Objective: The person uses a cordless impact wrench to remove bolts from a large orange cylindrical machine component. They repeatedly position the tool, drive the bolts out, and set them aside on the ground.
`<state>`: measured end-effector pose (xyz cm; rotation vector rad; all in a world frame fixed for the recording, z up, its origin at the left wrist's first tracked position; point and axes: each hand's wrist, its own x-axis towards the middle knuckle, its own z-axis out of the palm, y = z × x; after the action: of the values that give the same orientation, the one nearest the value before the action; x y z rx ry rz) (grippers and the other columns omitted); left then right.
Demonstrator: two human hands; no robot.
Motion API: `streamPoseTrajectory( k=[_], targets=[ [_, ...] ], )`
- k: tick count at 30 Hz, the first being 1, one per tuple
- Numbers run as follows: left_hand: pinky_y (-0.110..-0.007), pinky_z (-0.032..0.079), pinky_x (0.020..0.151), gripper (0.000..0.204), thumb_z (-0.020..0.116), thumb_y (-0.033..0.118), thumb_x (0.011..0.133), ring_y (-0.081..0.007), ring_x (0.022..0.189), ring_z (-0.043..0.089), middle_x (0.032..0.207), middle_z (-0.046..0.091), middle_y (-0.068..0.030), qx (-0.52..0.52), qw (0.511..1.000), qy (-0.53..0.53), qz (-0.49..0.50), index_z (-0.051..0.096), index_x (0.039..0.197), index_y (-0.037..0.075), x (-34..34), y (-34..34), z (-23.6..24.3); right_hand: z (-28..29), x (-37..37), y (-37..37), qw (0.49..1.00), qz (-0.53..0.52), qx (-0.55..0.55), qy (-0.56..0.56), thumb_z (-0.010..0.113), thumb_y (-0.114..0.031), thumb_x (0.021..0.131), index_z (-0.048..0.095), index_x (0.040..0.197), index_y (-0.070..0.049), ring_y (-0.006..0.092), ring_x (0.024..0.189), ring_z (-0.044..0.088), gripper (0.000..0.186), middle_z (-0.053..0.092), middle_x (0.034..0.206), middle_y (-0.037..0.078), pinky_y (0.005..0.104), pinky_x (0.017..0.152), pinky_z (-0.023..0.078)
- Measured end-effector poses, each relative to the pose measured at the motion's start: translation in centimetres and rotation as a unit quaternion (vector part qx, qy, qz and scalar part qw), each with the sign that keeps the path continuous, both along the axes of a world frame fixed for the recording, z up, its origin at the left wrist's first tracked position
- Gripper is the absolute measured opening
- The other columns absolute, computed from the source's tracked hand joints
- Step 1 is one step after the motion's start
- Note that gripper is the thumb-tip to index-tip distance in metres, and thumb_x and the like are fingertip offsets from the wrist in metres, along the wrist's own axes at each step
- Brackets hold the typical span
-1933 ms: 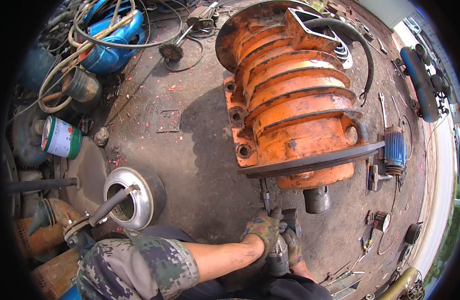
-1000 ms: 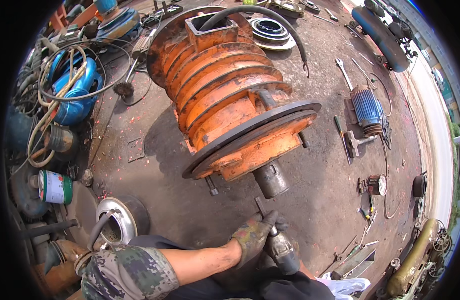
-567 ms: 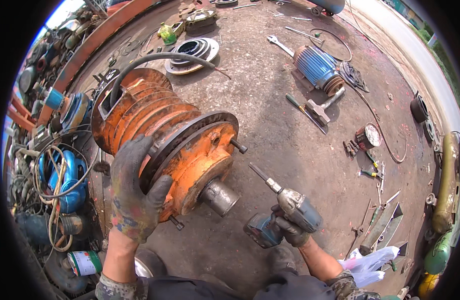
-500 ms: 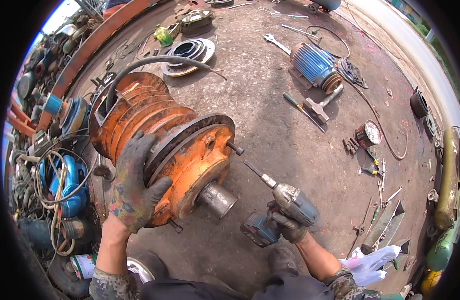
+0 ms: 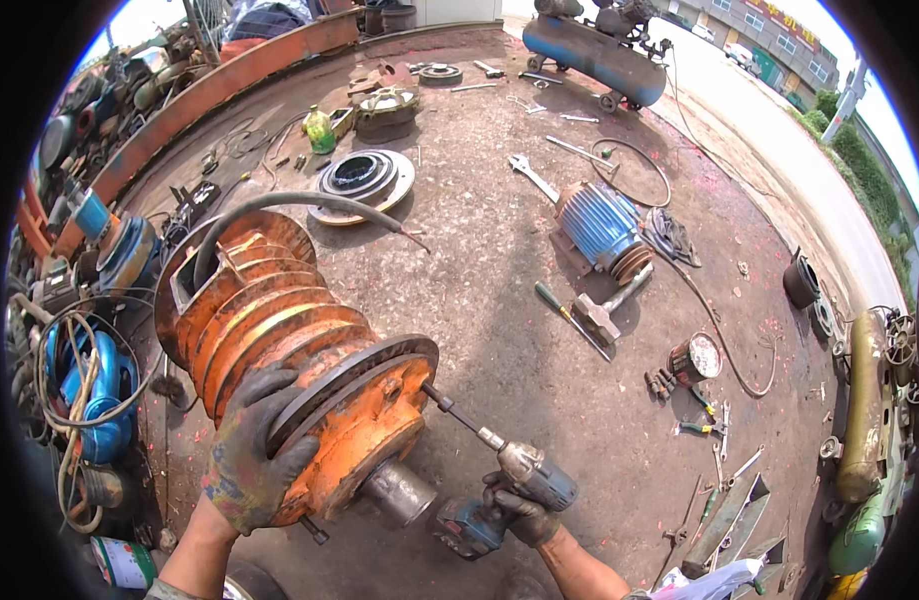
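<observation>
My gloved left hand [image 5: 249, 450] grips the rim of the dark flange [image 5: 349, 365] on a rusty orange finned housing [image 5: 259, 315]. A steel cylinder [image 5: 394, 490] sticks out of the housing's end. In my gloved right hand [image 5: 519, 515] is a cordless impact driver [image 5: 534, 475], angled up-left. Its long bit [image 5: 464, 420] reaches the bolt [image 5: 441, 400] at the flange's right side; I cannot tell whether it is seated. Another bolt [image 5: 311, 530] protrudes at the lower left of the flange. A black cable [image 5: 309, 200] arches out of the housing's top opening.
A blue motor [image 5: 599, 230], hammer [image 5: 599, 315] and screwdriver [image 5: 559, 305] lie right of the housing. A stepped ring flange [image 5: 359, 185] lies beyond it. Scrap and a blue pump [image 5: 99, 400] crowd the left. A compressor [image 5: 599, 60], road and gas cylinders [image 5: 864, 420] are along the right.
My left hand has left the driver and taken hold of the housing's flange. My right hand has swung the driver up to the right-side bolt. The view has tilted up and turned.
</observation>
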<state>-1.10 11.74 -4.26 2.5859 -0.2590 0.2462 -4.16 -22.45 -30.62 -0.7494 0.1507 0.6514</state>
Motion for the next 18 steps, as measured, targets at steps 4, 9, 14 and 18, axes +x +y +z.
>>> streamPoseTrajectory(
  k=[4, 9, 14, 18],
  targets=[
    [-0.049, 0.040, 0.115, 0.051, 0.080, 0.024, 0.089, -0.0400, 0.136, 0.052, 0.142, 0.057, -0.0225, -0.039, 0.999, 0.017, -0.003, 0.061, 0.131, 0.001, -0.2, 0.7, -1.3, -0.2, -0.5, 0.0, 0.992, -0.031, -0.106, -0.058, 0.075, -0.012, 0.095, 0.065, 0.126, -0.001, 0.0190, 0.091, 0.068, 0.034, 0.070, 0.099, 0.007, 0.0348, 0.087, 0.055],
    [-0.048, 0.039, 0.116, 0.051, 0.080, 0.023, 0.089, -0.0387, 0.138, 0.050, 0.143, 0.055, -0.0225, -0.061, 0.997, 0.041, 0.011, 0.061, 0.131, 0.000, -0.9, 1.7, -0.2, -1.4, 0.6, 0.5, 0.972, -0.022, -0.177, -0.155, 0.075, -0.008, 0.096, 0.064, 0.134, -0.006, 0.0152, 0.101, 0.067, 0.040, 0.070, 0.110, 0.003, 0.0335, 0.090, 0.055],
    [-0.048, 0.041, 0.114, 0.053, 0.079, 0.024, 0.088, -0.0388, 0.138, 0.051, 0.143, 0.056, -0.0209, -0.045, 0.998, 0.050, -0.009, 0.061, 0.132, 0.000, 0.8, 0.2, -1.0, -3.6, -0.1, -2.3, 0.972, -0.021, -0.172, -0.161, 0.075, -0.010, 0.093, 0.065, 0.115, -0.007, 0.0120, 0.090, 0.060, 0.024, 0.063, 0.097, -0.002, 0.0309, 0.076, 0.051],
    [-0.048, 0.040, 0.115, 0.054, 0.078, 0.027, 0.089, -0.0380, 0.138, 0.051, 0.144, 0.056, -0.0200, -0.011, 0.999, 0.051, 0.006, 0.062, 0.132, 0.000, 0.1, 1.0, -0.4, -2.8, 0.6, -0.4, 0.946, -0.013, -0.237, -0.221, 0.073, -0.010, 0.091, 0.063, 0.102, -0.005, 0.0128, 0.075, 0.056, 0.016, 0.058, 0.084, 0.000, 0.0322, 0.068, 0.049]
  ],
)
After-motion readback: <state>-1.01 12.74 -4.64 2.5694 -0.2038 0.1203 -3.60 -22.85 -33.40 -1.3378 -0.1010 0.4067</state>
